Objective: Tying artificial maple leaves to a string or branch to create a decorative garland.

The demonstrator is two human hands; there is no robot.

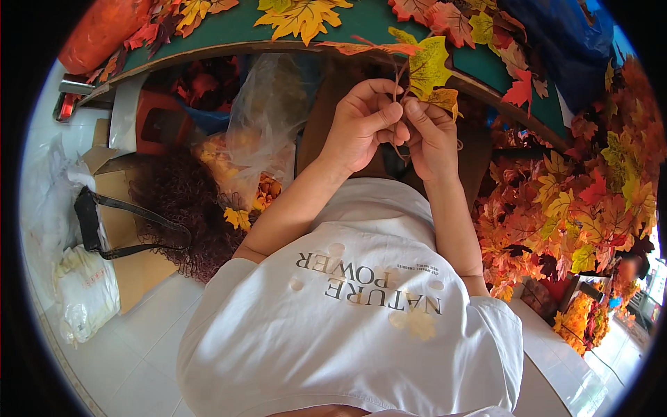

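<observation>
In front of my chest, both hands hold a thin brown vine of an artificial maple leaf garland. My left hand (pixel 367 125) is closed, with thumb and fingertips pinching the vine. Close beside it, my right hand (pixel 433 135) is closed too, its thumb and forefinger pinching the vine at the leaf stems. A yellow-green maple leaf (pixel 429 67) stands up above my right hand, and an orange-yellow leaf (pixel 445 101) sits just behind its fingers. A reddish leaf (pixel 382 47) stretches over the table edge above my left hand. The exact joint between the fingertips is hidden.
A green-topped table (pixel 229 29) with loose maple leaves curves across the far side. At right lies a large heap of autumn leaf garlands (pixel 556 201). On the left are a cardboard box (pixel 114 187) with dark wiry stems (pixel 177 208), a clear plastic bag (pixel 260 111) and a red-orange stool (pixel 163 121).
</observation>
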